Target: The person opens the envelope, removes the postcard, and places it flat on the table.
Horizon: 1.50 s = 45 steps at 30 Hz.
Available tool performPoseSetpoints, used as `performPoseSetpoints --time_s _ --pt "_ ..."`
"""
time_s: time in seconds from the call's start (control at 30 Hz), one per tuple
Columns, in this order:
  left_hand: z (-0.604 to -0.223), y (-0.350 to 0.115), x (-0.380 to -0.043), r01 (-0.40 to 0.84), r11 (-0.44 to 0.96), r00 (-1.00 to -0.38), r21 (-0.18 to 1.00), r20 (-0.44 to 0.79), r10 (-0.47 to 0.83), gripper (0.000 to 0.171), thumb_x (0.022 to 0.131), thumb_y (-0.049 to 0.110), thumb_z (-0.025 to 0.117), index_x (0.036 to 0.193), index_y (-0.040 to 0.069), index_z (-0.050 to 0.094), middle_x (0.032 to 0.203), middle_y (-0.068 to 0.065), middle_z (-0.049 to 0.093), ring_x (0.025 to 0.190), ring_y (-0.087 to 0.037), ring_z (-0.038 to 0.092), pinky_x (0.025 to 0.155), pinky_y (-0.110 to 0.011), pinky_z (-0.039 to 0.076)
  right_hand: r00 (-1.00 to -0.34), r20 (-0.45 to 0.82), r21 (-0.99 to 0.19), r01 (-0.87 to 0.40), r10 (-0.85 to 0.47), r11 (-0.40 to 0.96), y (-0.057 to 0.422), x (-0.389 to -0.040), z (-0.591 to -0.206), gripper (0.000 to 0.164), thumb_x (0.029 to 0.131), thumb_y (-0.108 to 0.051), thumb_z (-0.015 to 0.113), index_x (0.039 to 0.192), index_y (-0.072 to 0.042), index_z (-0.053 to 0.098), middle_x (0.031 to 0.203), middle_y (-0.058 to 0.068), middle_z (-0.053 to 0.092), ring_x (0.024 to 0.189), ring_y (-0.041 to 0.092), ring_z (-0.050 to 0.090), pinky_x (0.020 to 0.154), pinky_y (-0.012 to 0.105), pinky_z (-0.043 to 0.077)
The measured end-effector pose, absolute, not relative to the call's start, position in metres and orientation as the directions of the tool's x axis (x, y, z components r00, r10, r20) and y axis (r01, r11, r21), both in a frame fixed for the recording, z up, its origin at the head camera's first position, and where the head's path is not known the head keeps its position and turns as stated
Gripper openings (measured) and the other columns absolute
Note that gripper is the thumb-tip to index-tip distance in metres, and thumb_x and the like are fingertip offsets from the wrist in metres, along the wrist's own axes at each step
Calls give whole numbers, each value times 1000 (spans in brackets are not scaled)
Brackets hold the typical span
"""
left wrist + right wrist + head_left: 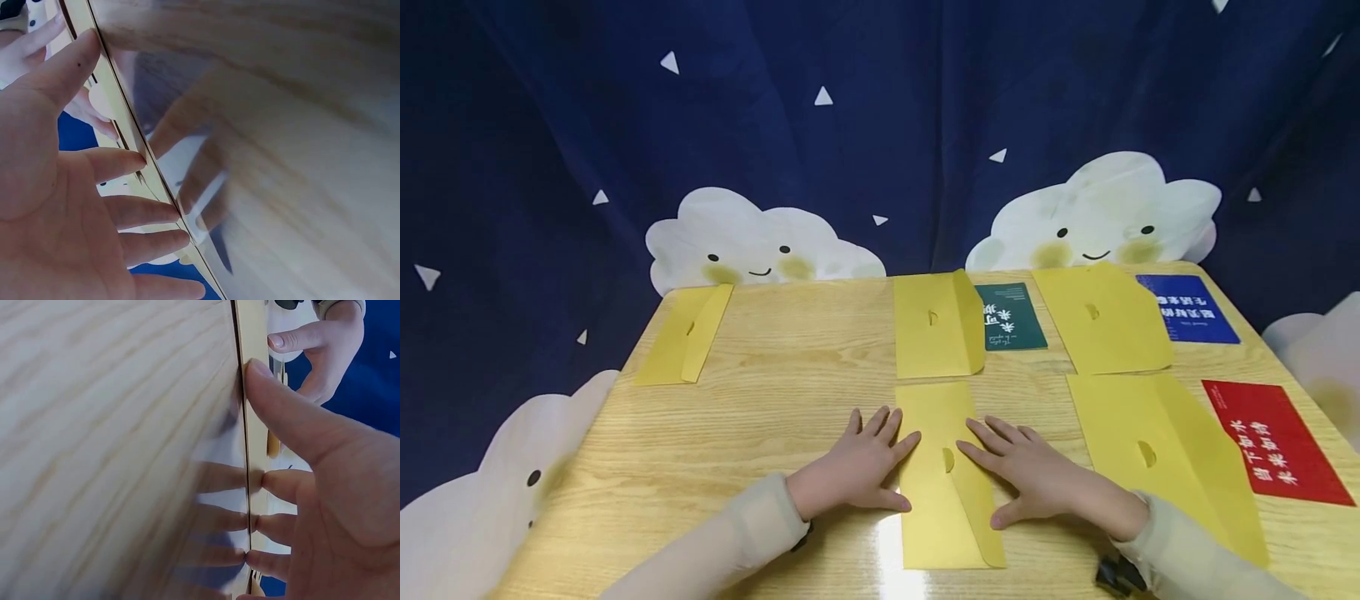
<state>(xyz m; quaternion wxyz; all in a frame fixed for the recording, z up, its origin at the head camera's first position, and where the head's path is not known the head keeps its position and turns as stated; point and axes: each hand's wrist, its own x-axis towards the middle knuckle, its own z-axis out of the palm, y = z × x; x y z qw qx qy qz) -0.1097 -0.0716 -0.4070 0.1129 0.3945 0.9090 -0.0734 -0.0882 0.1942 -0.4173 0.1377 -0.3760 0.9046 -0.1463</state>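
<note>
A yellow envelope (928,517) lies lengthwise on the wooden table in front of me, its flap folded over to the right side and a small half-round tab near the middle. My left hand (856,468) is at its left edge, fingers spread, fingertips and thumb right at the paper. From the other side my right hand (1036,477) reaches in with spread fingers at the flap's edge. Both wrist views show the left palm (62,206) and right palm (350,494) low over the tabletop, the envelope seen nearly edge-on. Neither hand grips anything.
Beyond it lies another yellow envelope (925,333) beside a green card (1018,321). To the right are two more envelopes (1075,333), a blue card (1202,312) and a red card (1292,442). One envelope (670,342) sits far left. A dark blue curtain (880,125) hangs behind the table.
</note>
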Motion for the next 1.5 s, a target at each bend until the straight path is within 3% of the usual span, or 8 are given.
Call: performPoseSetpoints --time_s 0.53,0.9,1.3,1.5 --pt "-409 -65 -123 729 684 -661 -21 -277 697 86 75 68 54 143 22 31 146 -18 23 133 -37 20 98 -58 25 -708 -157 -360 -609 -689 707 200 -93 -416 96 68 -60 64 142 -8 32 147 19 20 131 45 16 92 65 23" --pt "-402 -44 -127 756 646 -638 102 -107 763 61 84 51 57 134 17 47 138 -14 41 126 -36 36 95 -56 33 -698 -170 -362 -613 -696 702 200 -94 -418 96 69 -62 62 143 -9 30 148 19 18 131 45 14 93 66 22" --pt "-406 -29 -136 723 655 -639 218 -148 755 60 82 51 59 132 19 50 136 -12 44 124 -35 38 92 -57 34 -699 -172 -341 -619 -694 707 200 -96 -412 93 70 -53 69 142 -7 32 147 20 20 131 46 15 93 65 23" --pt "-402 -21 -131 711 665 -639 229 -185 747 53 84 49 58 129 23 54 133 -13 46 122 -39 39 85 -60 39 -700 -171 -339 -619 -693 709 199 -95 -411 92 69 -53 69 141 -7 34 147 20 21 130 46 17 92 65 24"
